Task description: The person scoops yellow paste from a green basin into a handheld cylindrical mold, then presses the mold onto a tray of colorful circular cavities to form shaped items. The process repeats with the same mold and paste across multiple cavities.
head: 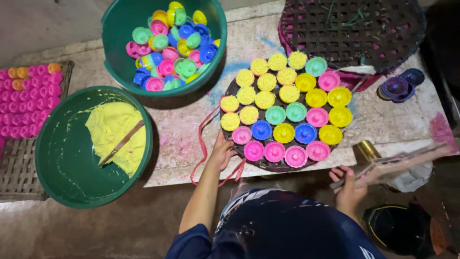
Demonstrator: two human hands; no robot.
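A round dark woven tray (277, 166) lies on the stone slab, packed with small plastic moulds (295, 112) in pink, yellow, blue and green. Several at its upper left are turned-out yellow paste shapes (265, 82). My left hand (222, 153) grips the tray's near-left rim beside a pink mould, where a red strap (203, 144) hangs off the slab. My right hand (349, 188) is below the slab's edge, closed on a long flat wooden stick (397, 163) that points to the right.
A green basin (62, 158) at the left holds yellow paste and a stick. Another green basin (115, 29) behind is full of loose coloured moulds. Pink shapes (29, 100) cover a left tray. An upturned woven tray (350, 29) and purple moulds (397, 86) lie at the right.
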